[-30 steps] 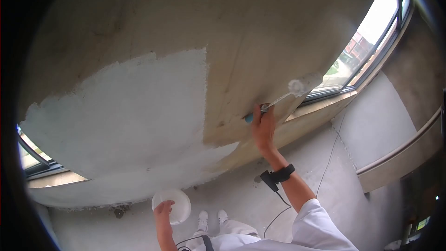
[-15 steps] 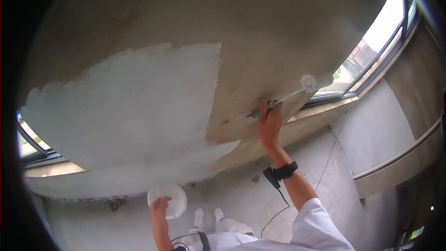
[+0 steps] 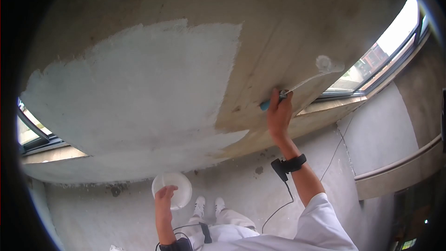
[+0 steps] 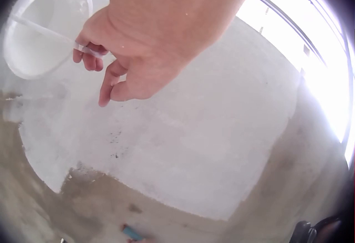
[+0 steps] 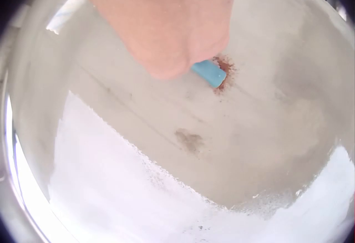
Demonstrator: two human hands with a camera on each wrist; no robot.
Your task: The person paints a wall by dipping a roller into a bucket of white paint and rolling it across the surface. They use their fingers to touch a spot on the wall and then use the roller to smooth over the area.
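Observation:
My right hand point(image 3: 280, 116) grips the blue handle point(image 5: 209, 73) of a paint roller, out in front of the brownish bare wall. From the fist a thin white-coated rod runs up and right to the pale roller head point(image 3: 324, 63), near the right window. The right wrist view shows only the handle's end below the hand; the roller head is outside it. Low at the left, my left hand point(image 3: 165, 195) holds a white bucket point(image 3: 183, 189) by its thin bail point(image 4: 47, 32), with fingers curled round it. The bucket's inside looks white.
White coating point(image 3: 162, 83) with a ragged edge covers the wall's left part. Windows stand at the left point(image 3: 35, 135) and right point(image 3: 376, 65). The grey floor point(image 3: 241, 176) carries dark spots, and a cable point(image 3: 332, 153) trails at the right. My white shoes point(image 3: 200, 204) are beside the bucket.
The right hand and roller move up and right in the head view, while the wall also shifts with the camera. The left hand keeps its hold on the bucket.

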